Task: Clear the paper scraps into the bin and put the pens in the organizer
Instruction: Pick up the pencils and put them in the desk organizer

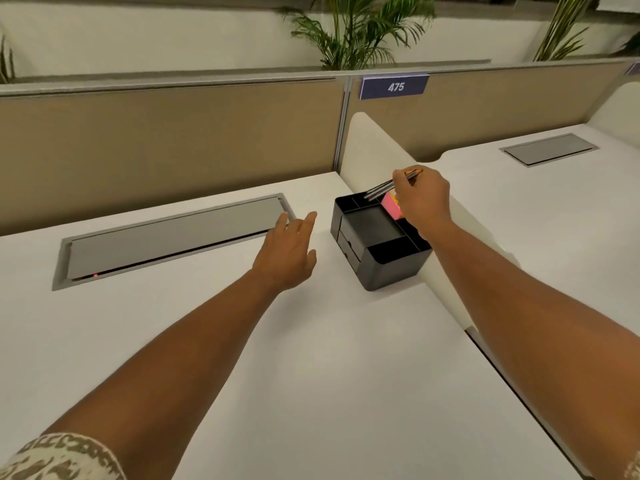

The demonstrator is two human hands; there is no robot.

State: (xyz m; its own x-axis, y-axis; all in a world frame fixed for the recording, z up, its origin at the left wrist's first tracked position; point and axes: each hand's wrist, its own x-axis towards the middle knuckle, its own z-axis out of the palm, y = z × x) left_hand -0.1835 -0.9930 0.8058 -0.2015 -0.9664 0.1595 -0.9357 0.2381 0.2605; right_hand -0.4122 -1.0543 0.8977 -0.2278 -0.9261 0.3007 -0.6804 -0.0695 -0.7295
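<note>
A grey cable hatch [173,233] lies in the white desk [311,375], below a 475 sign [394,86].

The organizer [377,244] sits on the tabletop [311,358] in the middle of the frame, right up against a low divider [367,147] on its right. A flat hatch [173,233] lies in the tabletop at the left. The left hand [287,252] is between the hatch and the organizer. The right hand [424,199] holds pens [382,188] over the organizer's back part. A wall panel [173,140] stands behind, with plants [349,29] at the top.
</note>
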